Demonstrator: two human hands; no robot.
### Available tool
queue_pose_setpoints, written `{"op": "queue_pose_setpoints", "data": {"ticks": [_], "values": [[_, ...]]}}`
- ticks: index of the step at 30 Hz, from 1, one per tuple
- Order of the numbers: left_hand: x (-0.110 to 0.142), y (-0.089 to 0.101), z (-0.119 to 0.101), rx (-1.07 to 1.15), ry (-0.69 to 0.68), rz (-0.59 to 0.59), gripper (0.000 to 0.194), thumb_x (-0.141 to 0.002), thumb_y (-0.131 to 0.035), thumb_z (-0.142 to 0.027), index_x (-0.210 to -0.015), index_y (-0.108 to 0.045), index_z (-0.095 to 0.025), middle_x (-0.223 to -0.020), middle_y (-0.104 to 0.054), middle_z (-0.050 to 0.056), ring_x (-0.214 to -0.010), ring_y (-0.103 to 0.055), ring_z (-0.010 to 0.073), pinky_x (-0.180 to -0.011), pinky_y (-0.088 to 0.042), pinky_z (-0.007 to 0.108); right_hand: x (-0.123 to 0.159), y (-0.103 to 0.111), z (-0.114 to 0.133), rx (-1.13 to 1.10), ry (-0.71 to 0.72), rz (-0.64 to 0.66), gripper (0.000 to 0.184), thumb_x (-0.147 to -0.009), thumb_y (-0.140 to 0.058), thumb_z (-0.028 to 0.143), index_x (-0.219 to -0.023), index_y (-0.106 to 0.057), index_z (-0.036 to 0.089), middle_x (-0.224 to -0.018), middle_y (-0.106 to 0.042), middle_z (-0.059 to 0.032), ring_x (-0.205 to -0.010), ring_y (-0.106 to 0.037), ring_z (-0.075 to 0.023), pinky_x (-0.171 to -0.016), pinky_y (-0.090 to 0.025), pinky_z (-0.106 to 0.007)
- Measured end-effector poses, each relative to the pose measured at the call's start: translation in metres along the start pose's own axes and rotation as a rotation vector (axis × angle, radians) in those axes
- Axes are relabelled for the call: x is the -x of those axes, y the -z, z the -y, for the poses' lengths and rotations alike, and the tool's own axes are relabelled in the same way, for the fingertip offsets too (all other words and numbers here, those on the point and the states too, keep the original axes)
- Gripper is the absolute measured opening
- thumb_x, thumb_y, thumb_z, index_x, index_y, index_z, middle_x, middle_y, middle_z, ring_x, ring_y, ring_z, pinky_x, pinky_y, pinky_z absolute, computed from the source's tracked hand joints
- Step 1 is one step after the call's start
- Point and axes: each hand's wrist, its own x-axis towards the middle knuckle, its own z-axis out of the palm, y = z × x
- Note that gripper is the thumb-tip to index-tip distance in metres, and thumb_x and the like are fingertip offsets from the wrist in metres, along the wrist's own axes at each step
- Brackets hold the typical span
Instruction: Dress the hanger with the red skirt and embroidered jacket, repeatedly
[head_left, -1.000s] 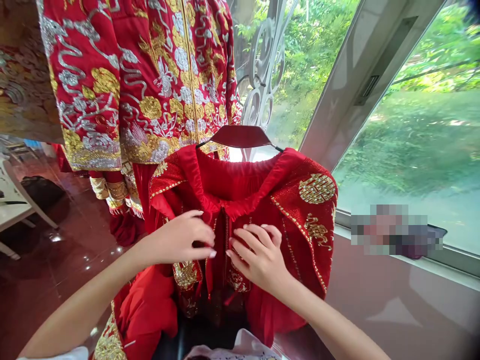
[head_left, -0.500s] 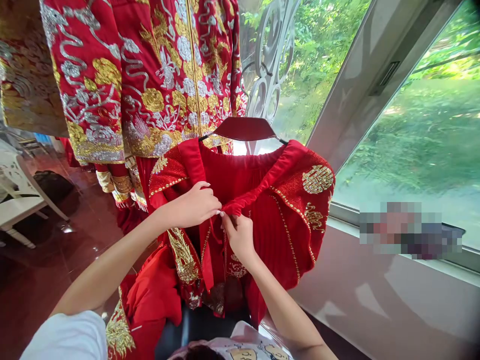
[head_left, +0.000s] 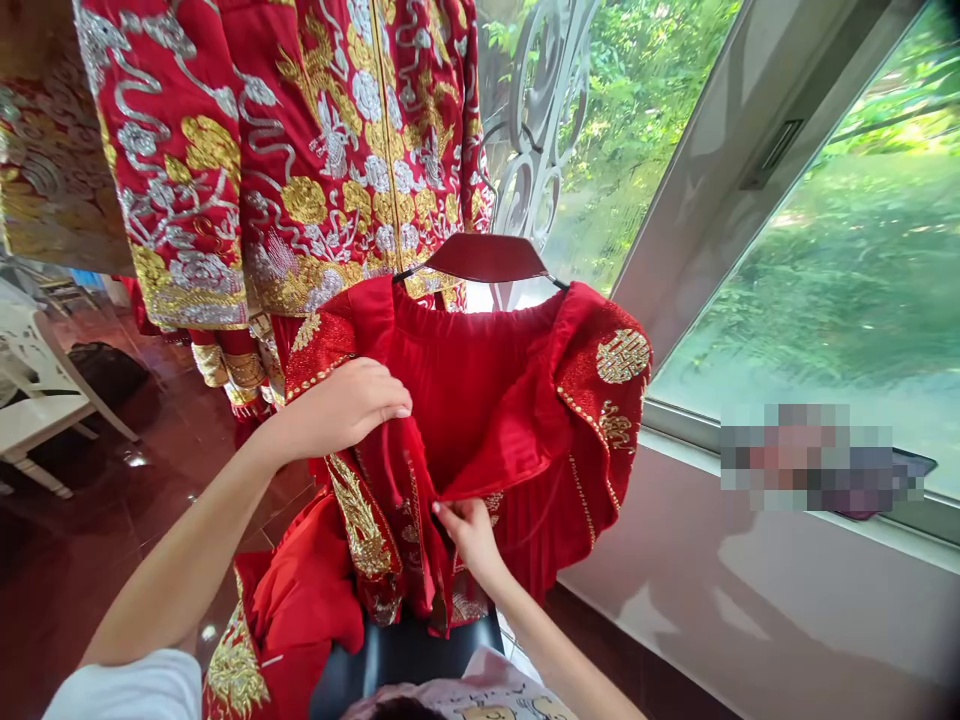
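Observation:
A red pleated skirt with gold embroidery and bead trim hangs from a dark red clip hanger. Its gathered waistband is parted at the front, showing the red inside. My left hand is closed on the left front edge, thumb and fingers pinching the waistband. Lower down, my right hand pinches the corner of the right-hand flap near the opening's bottom. The clips of the hanger hold the waistband at both sides. Below the left hand, a gold-embroidered panel hangs down.
An embroidered red jacket hangs behind the skirt. Bunched red cloth lies at lower left by a black seat. A white chair stands at far left; a window with a sill is at right.
The hands met at the waistband half a second ago and are now apart. My right hand has moved down with the flap, my left hand slightly left, and the front has opened.

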Motion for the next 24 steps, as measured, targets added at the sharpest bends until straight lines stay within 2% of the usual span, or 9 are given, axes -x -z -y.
{"op": "queue_pose_setpoints", "data": {"ticks": [2, 5, 6, 9, 12, 14, 18, 20, 24], "values": [[0.009, 0.0, 0.004, 0.004, 0.045, 0.002, 0.036, -0.097, -0.034, -0.03, -0.076, -0.062, -0.019, -0.078, -0.068, 0.0, -0.077, -0.054, 0.0152, -0.093, -0.034, 0.035, 0.016, 0.01, -0.009, 0.102, -0.003, 0.002, 0.043, -0.074, -0.059, 0.052, -0.051, -0.041, 0.019, -0.043, -0.038, 0.004, -0.043, -0.031, -0.0085, -0.042, -0.024, -0.022], [0.01, -0.005, -0.005, 0.017, 0.167, -0.179, 0.031, -0.095, -0.038, -0.032, -0.077, -0.059, -0.018, -0.08, -0.066, 0.001, -0.078, -0.055, 0.0159, -0.088, -0.04, 0.035, 0.028, 0.036, 0.025, 0.353, 0.13, -0.115, 0.042, -0.083, -0.053, 0.048, -0.055, -0.051, 0.017, -0.045, -0.046, 0.0013, -0.043, -0.039, -0.0105, -0.043, -0.031, -0.023], [0.006, -0.008, -0.01, -0.004, 0.225, -0.311, 0.027, -0.093, -0.041, -0.034, -0.08, -0.058, -0.018, -0.081, -0.065, 0.002, -0.08, -0.055, 0.0168, -0.085, -0.042, 0.034, 0.026, 0.045, 0.046, 0.434, 0.225, -0.242, 0.039, -0.085, -0.052, 0.046, -0.06, -0.056, 0.017, -0.049, -0.05, 0.0001, -0.044, -0.042, -0.0111, -0.045, -0.034, -0.024], [-0.016, -0.018, -0.022, -0.189, 0.464, -0.76, 0.019, -0.088, -0.051, -0.036, -0.088, -0.055, -0.018, -0.087, -0.061, 0.006, -0.088, -0.056, 0.022, -0.082, -0.047, 0.037, -0.004, 0.066, 0.111, 0.598, 0.575, -0.837, 0.029, -0.084, -0.057, 0.043, -0.093, -0.064, 0.016, -0.072, -0.06, -0.006, -0.06, -0.052, -0.0163, -0.061, -0.045, -0.03], [-0.039, -0.03, -0.016, -0.339, 0.694, -1.01, 0.027, -0.082, -0.061, -0.034, -0.101, -0.052, -0.016, -0.099, -0.058, 0.013, -0.102, -0.054, 0.0308, -0.087, -0.048, 0.046, -0.052, 0.072, 0.148, 0.829, 0.681, -1.127, 0.058, -0.077, -0.063, 0.046, -0.121, -0.054, 0.01, -0.106, -0.058, -0.019, -0.097, -0.054, -0.0311, -0.085, -0.044, -0.047], [-0.047, -0.035, -0.007, -0.34, 0.792, -1.018, 0.034, -0.08, -0.062, -0.027, -0.109, -0.049, -0.013, -0.107, -0.056, 0.017, -0.11, -0.052, 0.0347, -0.092, -0.046, 0.049, -0.076, 0.074, 0.153, 0.954, 0.62, -1.145, 0.071, -0.074, -0.064, 0.043, -0.133, -0.045, 0.009, -0.125, -0.049, -0.0235, -0.112, -0.047, -0.0375, -0.091, -0.04, -0.053], [-0.036, -0.026, 0.003, -0.316, 0.883, -0.889, 0.033, -0.08, -0.055, -0.017, -0.113, -0.05, -0.015, -0.114, -0.055, 0.017, -0.117, -0.05, 0.035, -0.095, -0.046, 0.046, -0.077, 0.099, 0.153, 1.011, 0.59, -0.986, 0.049, -0.08, -0.045, 0.023, -0.128, -0.053, 0.014, -0.119, -0.059, -0.0152, -0.106, -0.055, -0.03, -0.085, -0.044, -0.042], [-0.025, -0.01, 0.002, -0.35, 0.895, -0.822, 0.031, -0.081, -0.051, -0.016, -0.111, -0.054, -0.017, -0.113, -0.057, 0.016, -0.114, -0.053, 0.0338, -0.094, -0.047, 0.045, -0.061, 0.124, 0.167, 1.045, 0.578, -0.911, 0.041, -0.081, -0.039, 0.019, -0.113, -0.064, 0.017, -0.109, -0.066, -0.0115, -0.096, -0.059, -0.0269, -0.079, -0.043, -0.037], [-0.005, 0.039, 0.018, -0.464, 0.932, -0.611, 0.027, -0.083, -0.042, -0.017, -0.102, -0.062, -0.017, -0.098, -0.065, 0.013, -0.096, -0.062, 0.0314, -0.085, -0.049, 0.043, -0.044, 0.179, 0.221, 1.181, 0.405, -0.909, 0.039, -0.08, -0.041, 0.022, -0.102, -0.072, 0.016, -0.089, -0.071, -0.013, -0.079, -0.059, -0.0245, -0.066, -0.037, -0.032]]}}
